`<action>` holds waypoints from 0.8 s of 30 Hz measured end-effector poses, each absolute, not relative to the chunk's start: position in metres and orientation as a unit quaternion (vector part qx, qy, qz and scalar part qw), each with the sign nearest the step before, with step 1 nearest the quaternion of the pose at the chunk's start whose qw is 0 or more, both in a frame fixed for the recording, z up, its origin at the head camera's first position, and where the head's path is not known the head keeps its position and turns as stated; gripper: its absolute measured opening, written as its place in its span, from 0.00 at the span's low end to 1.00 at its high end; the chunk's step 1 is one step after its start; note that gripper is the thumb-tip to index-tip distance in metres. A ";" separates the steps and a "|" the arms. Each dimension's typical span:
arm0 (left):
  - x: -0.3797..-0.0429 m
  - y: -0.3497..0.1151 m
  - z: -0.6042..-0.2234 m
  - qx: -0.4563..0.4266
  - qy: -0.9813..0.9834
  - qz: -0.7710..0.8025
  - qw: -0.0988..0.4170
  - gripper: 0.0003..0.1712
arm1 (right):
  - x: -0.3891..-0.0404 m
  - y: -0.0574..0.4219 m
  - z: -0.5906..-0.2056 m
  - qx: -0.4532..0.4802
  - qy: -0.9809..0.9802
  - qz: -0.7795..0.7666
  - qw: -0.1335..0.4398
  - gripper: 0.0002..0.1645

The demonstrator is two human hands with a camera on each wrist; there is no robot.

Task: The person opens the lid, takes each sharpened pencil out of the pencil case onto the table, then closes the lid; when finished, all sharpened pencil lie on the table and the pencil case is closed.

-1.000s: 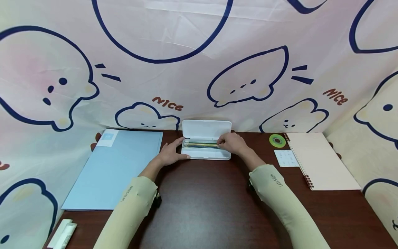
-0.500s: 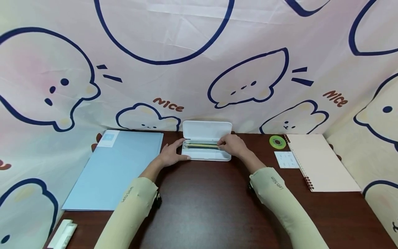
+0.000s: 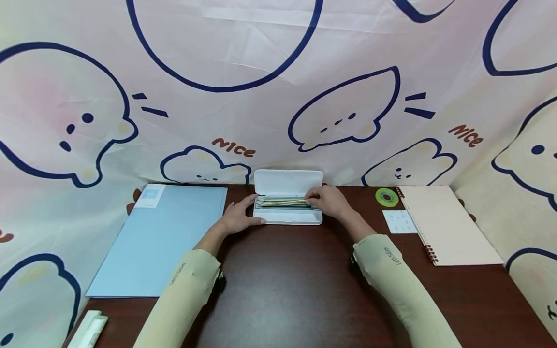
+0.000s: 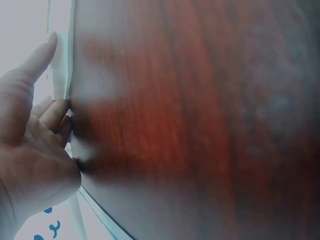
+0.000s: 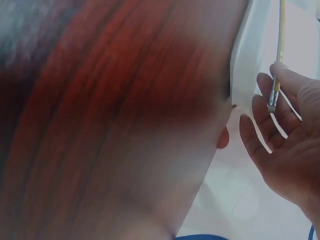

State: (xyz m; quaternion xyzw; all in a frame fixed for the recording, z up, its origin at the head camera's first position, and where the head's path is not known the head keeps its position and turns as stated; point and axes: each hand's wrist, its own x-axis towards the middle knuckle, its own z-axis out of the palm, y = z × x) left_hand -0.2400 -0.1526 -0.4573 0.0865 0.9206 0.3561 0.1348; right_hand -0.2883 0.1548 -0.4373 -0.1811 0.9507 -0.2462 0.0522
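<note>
An open white pencil case lies at the back of the table with its lid raised. Several pencils lie lengthwise in it. My right hand pinches the right end of a yellow pencil, slightly lifted there. In the right wrist view, that pencil's metal ferrule and eraser end stick out below the thumb and finger. At the case's left end is my left hand, its thumb along the front wall and its fingers spread at the side. Those fingers look fairly straight in the left wrist view.
A large light-blue folder lies on the left. On the right are a spiral notebook, a green round roll and a small pale sheet. White packets lie front left. A printed curtain hangs directly behind the table.
My right hand has raised the right end of the yellow pencil slightly and shifted a little to the right. The left hand has stayed at the case's left end.
</note>
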 end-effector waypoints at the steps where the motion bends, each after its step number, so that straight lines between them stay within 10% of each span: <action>1: -0.240 -0.153 -0.458 0.087 0.921 0.356 0.134 0.52 | -0.288 0.156 -0.436 -0.179 0.950 -0.251 0.052 0.09; 24: -0.242 -0.152 -0.455 0.095 0.942 0.298 0.123 0.53 | -0.290 0.247 -0.420 -0.159 0.949 -0.269 0.034 0.09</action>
